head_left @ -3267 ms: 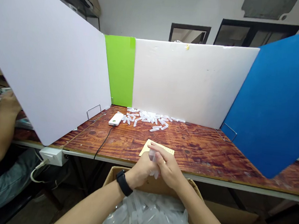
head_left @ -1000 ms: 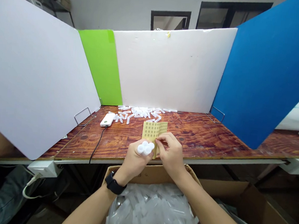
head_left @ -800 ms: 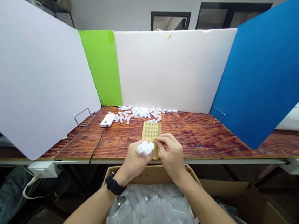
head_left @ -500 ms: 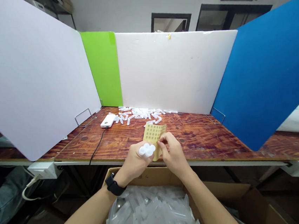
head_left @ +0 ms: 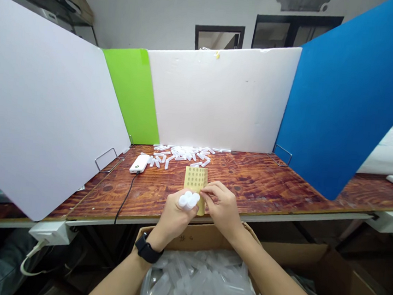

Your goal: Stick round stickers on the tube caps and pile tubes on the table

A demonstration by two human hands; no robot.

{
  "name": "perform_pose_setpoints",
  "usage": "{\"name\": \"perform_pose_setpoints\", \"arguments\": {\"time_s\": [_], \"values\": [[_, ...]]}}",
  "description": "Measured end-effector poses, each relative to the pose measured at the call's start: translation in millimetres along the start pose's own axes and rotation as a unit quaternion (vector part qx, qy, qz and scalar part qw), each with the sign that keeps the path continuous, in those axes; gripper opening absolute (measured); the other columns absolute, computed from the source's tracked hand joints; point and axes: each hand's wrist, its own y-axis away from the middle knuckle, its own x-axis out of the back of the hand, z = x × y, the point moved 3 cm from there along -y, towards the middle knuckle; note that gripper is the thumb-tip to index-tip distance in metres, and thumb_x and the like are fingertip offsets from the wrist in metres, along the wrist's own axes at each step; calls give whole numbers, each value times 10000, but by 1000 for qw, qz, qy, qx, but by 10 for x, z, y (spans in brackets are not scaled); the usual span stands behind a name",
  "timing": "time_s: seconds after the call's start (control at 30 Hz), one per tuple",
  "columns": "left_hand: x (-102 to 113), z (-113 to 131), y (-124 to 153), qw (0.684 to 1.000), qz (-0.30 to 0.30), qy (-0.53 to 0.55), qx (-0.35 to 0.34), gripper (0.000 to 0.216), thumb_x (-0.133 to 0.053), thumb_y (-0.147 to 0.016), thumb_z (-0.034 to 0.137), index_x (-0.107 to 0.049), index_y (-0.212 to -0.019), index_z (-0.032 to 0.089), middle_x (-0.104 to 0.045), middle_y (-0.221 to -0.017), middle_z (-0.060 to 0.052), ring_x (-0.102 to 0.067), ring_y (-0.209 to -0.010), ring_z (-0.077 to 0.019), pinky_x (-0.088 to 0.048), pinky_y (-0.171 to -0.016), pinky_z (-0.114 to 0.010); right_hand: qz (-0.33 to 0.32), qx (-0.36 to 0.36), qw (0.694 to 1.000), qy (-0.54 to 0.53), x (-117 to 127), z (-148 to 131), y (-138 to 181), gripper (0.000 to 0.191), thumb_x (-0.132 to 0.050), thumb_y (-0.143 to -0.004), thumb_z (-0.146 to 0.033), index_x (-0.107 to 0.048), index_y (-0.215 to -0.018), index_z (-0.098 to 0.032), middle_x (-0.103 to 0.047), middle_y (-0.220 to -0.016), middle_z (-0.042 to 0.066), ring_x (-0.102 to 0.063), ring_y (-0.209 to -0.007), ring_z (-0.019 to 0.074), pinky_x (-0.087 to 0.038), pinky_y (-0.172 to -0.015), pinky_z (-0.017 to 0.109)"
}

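My left hand (head_left: 174, 214) is closed around several white capped plastic tubes (head_left: 188, 200), their round ends facing me. A yellow sheet of small round stickers (head_left: 195, 179) stands up behind the tubes, apparently held by the same hand. Thumb and forefinger of my right hand (head_left: 221, 204) pinch together at the sheet's right side. Whether they grip the sheet or a single sticker is too small to tell. Both hands are above the table's front edge.
Loose white tubes (head_left: 182, 153) are scattered at the back of the wooden table (head_left: 248, 185). A white power bank (head_left: 139, 164) with a black cable lies left. Below me, a cardboard box (head_left: 205, 236) holds many translucent tubes (head_left: 200, 282). White, green and blue panels (head_left: 333, 100) surround the table.
My right hand's pinched fingers have shifted slightly left and down along the sheet. The sheet's right side is less spread out. The camera view has moved a little.
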Motion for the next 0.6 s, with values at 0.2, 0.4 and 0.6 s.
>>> {"name": "perform_pose_setpoints", "arguments": {"time_s": [0.2,0.4,0.6], "values": [[21,-67,-19,1000,10,4,0,136,-566,-652,150,-434,-617,161,-426,-590,49,-366,-535,-71,-320,-511,-187,-49,-30,998,-33,69,-60,-38,115,-436,-817,-150,-504,-729,-179,-516,-762,29,-493,-727,155,-405,-664,274],[40,-72,-13,999,-17,-26,-35,107,-522,-687,137,-454,-606,155,-430,-561,45,-356,-530,-74,-312,-523,-193,-119,-46,983,-131,153,-204,-57,86,-452,-814,-152,-497,-747,-183,-519,-779,17,-503,-744,140,-403,-699,267],[31,-35,1,993,-13,-98,-64,100,-506,-733,188,-493,-638,155,-497,-603,19,-412,-562,-91,-326,-554,-207,-142,-84,974,-157,137,-228,-38,85,-468,-795,-145,-522,-736,-175,-565,-819,32,-529,-781,151,-416,-722,286]]}}
